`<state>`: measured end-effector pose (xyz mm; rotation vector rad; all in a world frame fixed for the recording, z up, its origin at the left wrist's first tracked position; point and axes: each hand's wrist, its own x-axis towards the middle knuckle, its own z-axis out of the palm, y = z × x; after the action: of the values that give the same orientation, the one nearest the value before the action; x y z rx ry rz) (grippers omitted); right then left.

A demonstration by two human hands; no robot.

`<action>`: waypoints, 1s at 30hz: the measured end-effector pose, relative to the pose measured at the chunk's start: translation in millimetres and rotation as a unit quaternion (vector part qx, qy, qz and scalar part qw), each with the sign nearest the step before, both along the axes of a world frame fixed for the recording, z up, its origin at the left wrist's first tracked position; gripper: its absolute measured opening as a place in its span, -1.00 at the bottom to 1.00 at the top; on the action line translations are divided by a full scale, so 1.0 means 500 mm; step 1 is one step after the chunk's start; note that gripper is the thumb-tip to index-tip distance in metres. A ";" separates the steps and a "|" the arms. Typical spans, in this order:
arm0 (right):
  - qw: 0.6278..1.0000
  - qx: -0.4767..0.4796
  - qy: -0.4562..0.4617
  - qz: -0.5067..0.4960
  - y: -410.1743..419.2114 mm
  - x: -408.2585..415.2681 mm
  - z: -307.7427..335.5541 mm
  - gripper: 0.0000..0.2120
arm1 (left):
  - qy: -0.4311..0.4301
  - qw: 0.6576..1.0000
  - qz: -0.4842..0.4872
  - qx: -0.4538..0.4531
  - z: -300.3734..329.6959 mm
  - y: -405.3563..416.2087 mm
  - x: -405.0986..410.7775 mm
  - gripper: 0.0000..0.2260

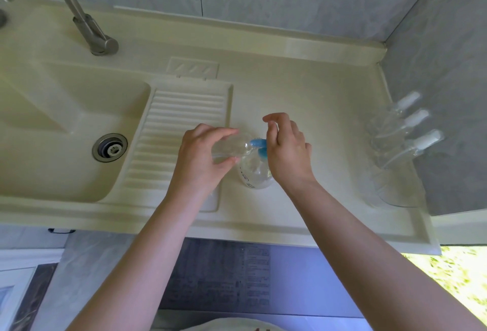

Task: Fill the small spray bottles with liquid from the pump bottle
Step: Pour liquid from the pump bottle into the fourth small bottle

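Note:
A clear pump bottle [255,175] with a blue pump head [259,143] stands on the cream counter in the middle of the head view. My left hand [201,155] grips a small clear spray bottle [232,147], tilted on its side with its open mouth against the blue nozzle. My right hand [286,146] rests on top of the pump head with its fingers curved over it; the palm hides most of the pump. Three more small spray bottles [407,130] with white caps lie at the right in a clear container.
A sink basin [66,130] with a metal drain [110,147] lies at the left, next to a ribbed washboard surface [179,130]. A metal tap [89,32] rises behind it. The clear container [395,198] sits against the tiled right wall [448,67].

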<state>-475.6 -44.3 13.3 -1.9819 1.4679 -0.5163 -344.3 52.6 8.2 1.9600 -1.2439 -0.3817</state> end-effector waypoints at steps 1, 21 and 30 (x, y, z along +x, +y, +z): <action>1.000 0.014 -0.007 -0.002 -0.003 -0.001 0.004 -0.74 | -0.001 1.000 0.000 0.000 0.001 0.001 -0.001 -0.55; 0.998 0.052 -0.045 0.016 -0.019 -0.021 0.036 -0.74 | -0.014 1.000 0.002 -0.003 0.020 0.004 -0.006 -0.55; 1.000 0.001 0.008 0.009 -0.004 -0.004 0.006 -0.72 | -0.015 1.000 0.004 0.007 0.013 0.005 -0.006 -0.55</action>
<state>-477.8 -46.3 16.3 -2.0017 1.4579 -0.4915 -347.1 55.2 14.8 1.9885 -1.2545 -0.3602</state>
